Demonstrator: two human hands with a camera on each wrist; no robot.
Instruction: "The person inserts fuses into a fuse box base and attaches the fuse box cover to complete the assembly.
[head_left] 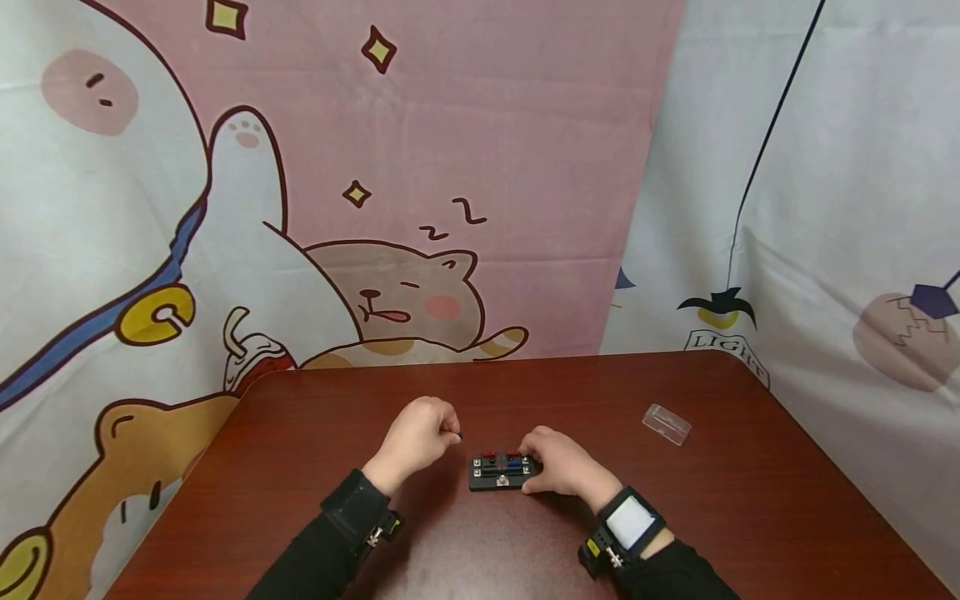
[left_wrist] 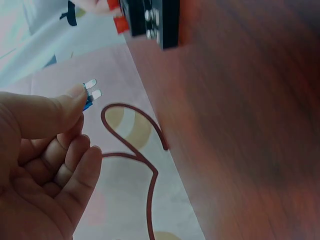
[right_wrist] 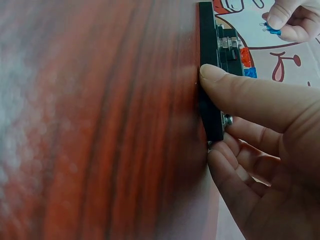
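Observation:
A black fuse block (head_left: 483, 482) with metal screw terminals lies on the table, red and blue blade fuses seated along it. My right hand (head_left: 566, 462) grips its right end, with the thumb (right_wrist: 215, 73) on the near side and the fingers around the other. Left of the block and apart from it, my left hand (head_left: 418, 437) pinches a small blue blade fuse (left_wrist: 94, 93) between thumb and index finger. Both metal prongs of this fuse stick out past the thumb tip in the left wrist view. The other left fingers are curled loosely below.
A clear plastic cover (head_left: 667, 425) lies at the back right of the brown wooden table (head_left: 337, 400). Cartoon-printed cloth (head_left: 525, 167) hangs right behind the table's far edge and down both sides. Each wrist wears a strapped camera.

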